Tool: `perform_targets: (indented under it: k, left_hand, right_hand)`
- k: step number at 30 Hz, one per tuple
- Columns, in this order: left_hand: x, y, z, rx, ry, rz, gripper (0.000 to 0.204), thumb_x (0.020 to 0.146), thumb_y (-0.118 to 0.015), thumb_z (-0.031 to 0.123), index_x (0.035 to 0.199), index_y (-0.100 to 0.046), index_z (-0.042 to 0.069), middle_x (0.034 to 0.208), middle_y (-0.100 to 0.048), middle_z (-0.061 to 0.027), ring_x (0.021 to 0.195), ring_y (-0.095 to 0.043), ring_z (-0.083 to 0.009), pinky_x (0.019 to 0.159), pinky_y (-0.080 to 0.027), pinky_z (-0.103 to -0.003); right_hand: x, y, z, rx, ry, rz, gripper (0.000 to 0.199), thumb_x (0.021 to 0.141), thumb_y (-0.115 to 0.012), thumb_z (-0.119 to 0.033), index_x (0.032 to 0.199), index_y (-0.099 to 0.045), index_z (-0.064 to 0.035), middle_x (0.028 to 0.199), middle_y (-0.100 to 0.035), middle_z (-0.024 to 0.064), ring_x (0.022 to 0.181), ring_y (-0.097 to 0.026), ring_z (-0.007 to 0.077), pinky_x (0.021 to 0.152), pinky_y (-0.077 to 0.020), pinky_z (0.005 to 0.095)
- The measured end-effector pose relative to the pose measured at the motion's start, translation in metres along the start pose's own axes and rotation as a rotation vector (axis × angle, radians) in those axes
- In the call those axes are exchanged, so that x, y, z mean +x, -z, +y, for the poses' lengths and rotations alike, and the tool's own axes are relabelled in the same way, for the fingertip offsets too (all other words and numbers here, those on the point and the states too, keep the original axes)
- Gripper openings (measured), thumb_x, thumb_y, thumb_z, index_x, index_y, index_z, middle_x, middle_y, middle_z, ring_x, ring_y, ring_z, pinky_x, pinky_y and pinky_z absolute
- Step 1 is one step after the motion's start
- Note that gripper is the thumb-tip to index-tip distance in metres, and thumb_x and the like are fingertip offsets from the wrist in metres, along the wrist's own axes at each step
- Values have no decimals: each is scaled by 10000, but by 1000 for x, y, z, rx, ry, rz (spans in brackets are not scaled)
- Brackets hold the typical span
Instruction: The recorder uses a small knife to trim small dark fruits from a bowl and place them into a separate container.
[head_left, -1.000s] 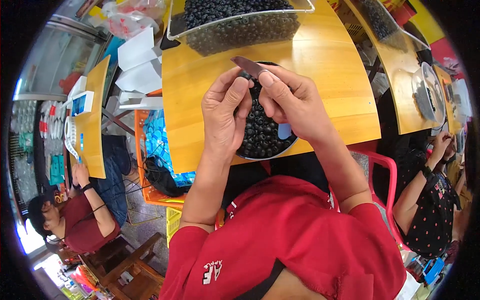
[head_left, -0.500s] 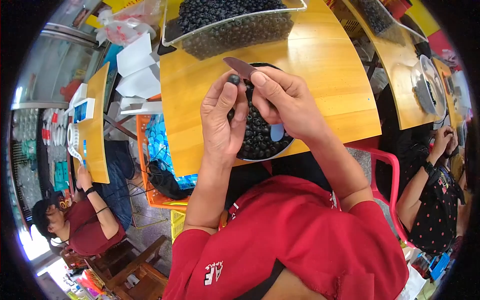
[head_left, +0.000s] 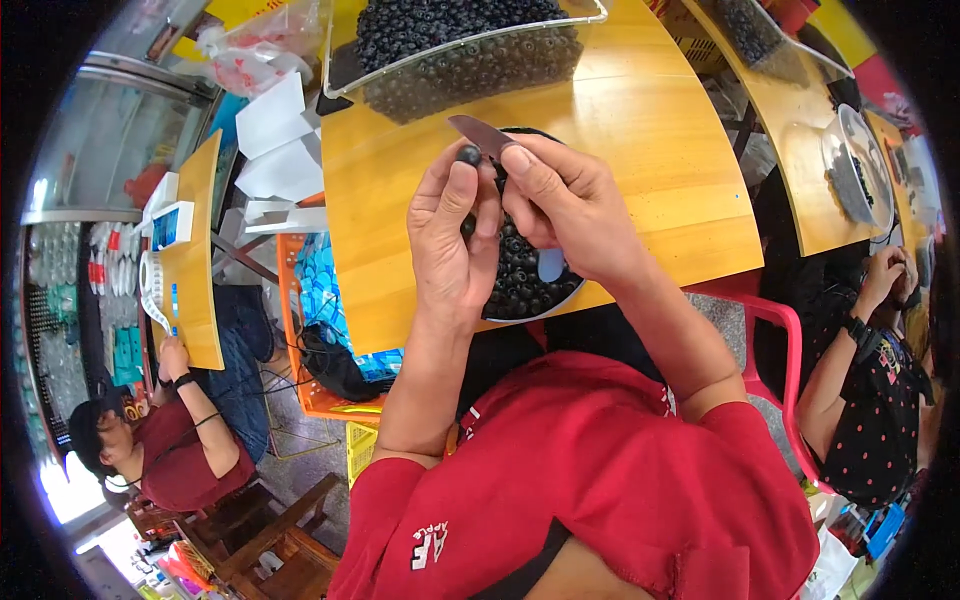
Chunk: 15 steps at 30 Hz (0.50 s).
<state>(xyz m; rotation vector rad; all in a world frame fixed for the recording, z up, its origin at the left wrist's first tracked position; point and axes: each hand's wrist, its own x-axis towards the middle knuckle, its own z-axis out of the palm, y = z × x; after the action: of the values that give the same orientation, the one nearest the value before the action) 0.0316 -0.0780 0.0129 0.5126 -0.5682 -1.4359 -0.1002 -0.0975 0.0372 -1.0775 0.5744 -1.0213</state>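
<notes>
My left hand pinches a small round black ball between thumb and fingertips. A second dark ball shows lower down against the fingers of that hand. My right hand is closed around a short knife, its blade pointing left and up, just beside the pinched ball. A pale blue end, apparently the knife's handle, shows below the right hand. Under both hands sits a round bowl full of the same black balls, partly hidden. Whether they are beads or berries I cannot tell.
A clear plastic bin heaped with black balls stands at the table's far side. An orange crate with blue packets is at left. A pink chair is at right. Other people sit at tables on both sides.
Little differs. My left hand has shifted slightly to the right, and the ball stays pinched close to the knife blade. The right hand keeps the knife almost in place.
</notes>
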Motion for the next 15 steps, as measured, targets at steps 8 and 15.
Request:
perform_targets:
  k: [8, 15]
  left_hand:
    - [0, 6, -3, 42, -27, -5, 248, 885, -611, 138, 1115, -605, 47, 871, -634, -44, 554, -453, -63, 476, -351, -154]
    - [-1, 1, 0, -98, 48, -37, 273, 884, -615, 185, 1122, -601, 52, 877, -638, -42, 531, -449, -72, 479, -362, -166]
  right_hand:
    - [-2, -2, 3, -98, 94, 31, 316, 981, -445, -195, 1220, -527, -5, 546, -419, -40, 447, -315, 17, 394, -240, 183]
    - [-2, 2, 0, 51, 6, -19, 314, 980, -444, -188, 1227, -522, -10, 549, -425, -39, 449, -324, 14, 397, -239, 185]
